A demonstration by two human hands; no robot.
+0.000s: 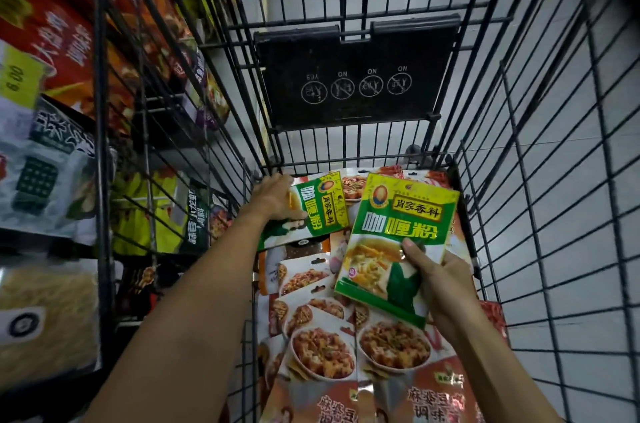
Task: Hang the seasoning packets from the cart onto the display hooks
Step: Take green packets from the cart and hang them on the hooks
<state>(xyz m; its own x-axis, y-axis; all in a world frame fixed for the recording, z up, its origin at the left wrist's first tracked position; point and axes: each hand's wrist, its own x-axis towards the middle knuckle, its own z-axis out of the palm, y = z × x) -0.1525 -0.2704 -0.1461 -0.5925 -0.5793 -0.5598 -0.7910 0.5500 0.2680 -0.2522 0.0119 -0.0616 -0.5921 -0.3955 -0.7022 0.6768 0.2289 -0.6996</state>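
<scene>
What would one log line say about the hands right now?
step: picking packets | left hand: grips far green packet inside cart | right hand: holds near green packet above the pile

Shows two bare forearms [194, 301], long and slim, unsleeved as far as visible. Ends in an ungloved left hand [273, 197] and right hand [440, 280], with a short plain thumbnail [408, 245] on the right.

Grey tiled floor [588, 214] at right. At left, store shelf: red boxes [59, 27] on top, yellow price tag [17, 76] reading 6.00, white-green bag [45, 173] below, yellow-green packs [149, 214] beside it, pale noodle pack [45, 311] lowest.
</scene>
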